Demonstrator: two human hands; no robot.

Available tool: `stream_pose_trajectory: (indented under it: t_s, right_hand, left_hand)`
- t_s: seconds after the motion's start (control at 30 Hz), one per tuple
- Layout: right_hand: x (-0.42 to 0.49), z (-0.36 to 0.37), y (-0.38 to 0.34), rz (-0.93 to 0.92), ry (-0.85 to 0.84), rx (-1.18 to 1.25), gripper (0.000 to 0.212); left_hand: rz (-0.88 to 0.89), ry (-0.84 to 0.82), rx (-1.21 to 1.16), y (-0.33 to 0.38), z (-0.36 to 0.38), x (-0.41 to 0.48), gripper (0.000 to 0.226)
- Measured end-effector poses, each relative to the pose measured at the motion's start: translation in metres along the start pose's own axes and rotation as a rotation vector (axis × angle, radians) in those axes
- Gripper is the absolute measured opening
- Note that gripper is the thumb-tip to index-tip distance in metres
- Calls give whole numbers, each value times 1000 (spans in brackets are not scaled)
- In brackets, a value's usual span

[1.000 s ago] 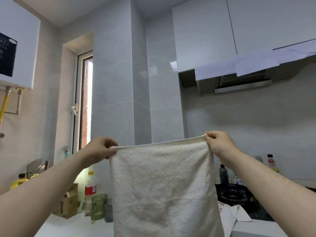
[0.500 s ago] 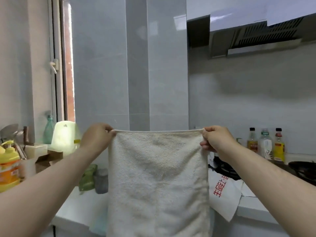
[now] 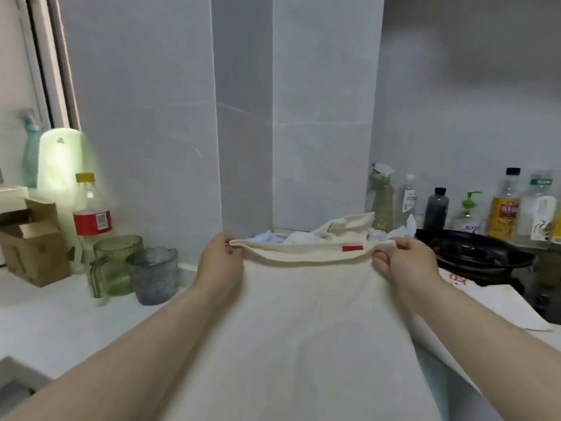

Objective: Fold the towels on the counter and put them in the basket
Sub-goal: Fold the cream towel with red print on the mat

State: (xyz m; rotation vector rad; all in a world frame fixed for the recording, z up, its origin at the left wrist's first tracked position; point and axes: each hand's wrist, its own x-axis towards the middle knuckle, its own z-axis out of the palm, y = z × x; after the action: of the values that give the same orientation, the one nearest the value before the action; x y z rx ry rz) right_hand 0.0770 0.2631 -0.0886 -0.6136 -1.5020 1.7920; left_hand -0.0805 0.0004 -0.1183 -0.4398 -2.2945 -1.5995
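A cream towel with a small red tag stretches from its far edge toward me over the white counter. My left hand pinches its far left corner and my right hand pinches its far right corner, both low over the counter. Behind the towel, against the wall, lies a pile of more towels, white, pale blue and cream. No basket is in view.
A green glass mug and a grey glass stand left of the towel, with a red-labelled bottle and a cardboard box further left. Right are a black stove, several bottles and a white printed cloth.
Both hands have come down from chest height, bringing the towel from hanging upright to lying out over the counter. The view has tilted down.
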Motion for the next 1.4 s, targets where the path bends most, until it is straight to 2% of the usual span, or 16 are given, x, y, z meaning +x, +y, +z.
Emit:
stream_pose_trajectory:
  t_s: [0.1, 0.2, 0.23, 0.3, 0.33, 0.4, 0.47, 0.53, 0.6, 0.8, 0.93, 1.03, 1.1, 1.13, 1.3, 1.4]
  right_hand:
    - [27, -1, 31, 17, 48, -72, 30]
    - [37, 0, 47, 10, 47, -113, 34]
    - [38, 0, 52, -27, 58, -178, 38]
    - [36, 1, 60, -225, 46, -495, 48]
    - [29, 2, 63, -378, -6, -710, 51]
    - [12, 8, 70, -725, -179, -1037, 46]
    - [-3, 18, 73, -877, -426, -1240, 37]
    - [-10, 24, 76, -687, -647, -1406, 46]
    - [-10, 25, 76, -441, -746, -1525, 59]
    - [-6, 26, 82, -376, -774, -1586, 73]
    - [-7, 27, 82, -377, -765, -1594, 77]
    - [-16, 25, 78, -510, -646, -1518, 66]
    - [-28, 21, 72, -758, -535, -1507, 48]
    - [-35, 19, 69, -833, -516, -1535, 46]
    - [-77, -6, 53, -542, -745, -1623, 46]
    - [-109, -31, 49, -411, -799, -1543, 54]
  left_hand:
    - [45, -104, 1, -28, 29, 2, 6]
    - [8, -179, -124, -37, 39, 2, 24]
    - [-4, -250, -165, -40, 40, 2, 40]
    - [19, -400, -162, -42, 41, 0, 78]
    - [53, -443, -107, -42, 42, -2, 85]
    - [156, -436, 109, -40, 41, -5, 79]
    - [230, -468, 390, -34, 43, -9, 70]
    - [257, -567, 575, -31, 48, -11, 72]
    - [268, -625, 714, -29, 54, -10, 76]
    - [161, -682, 832, -30, 61, -5, 95]
    - [159, -623, 689, -25, 61, -9, 94]
    - [248, -402, 544, -20, 53, -21, 57]
    - [357, -243, 671, -12, 46, -32, 28]
    - [365, -248, 739, -8, 42, -38, 23]
    - [220, -642, 839, 2, 8, -73, 42]
    - [186, -717, 859, 3, -27, -109, 50]
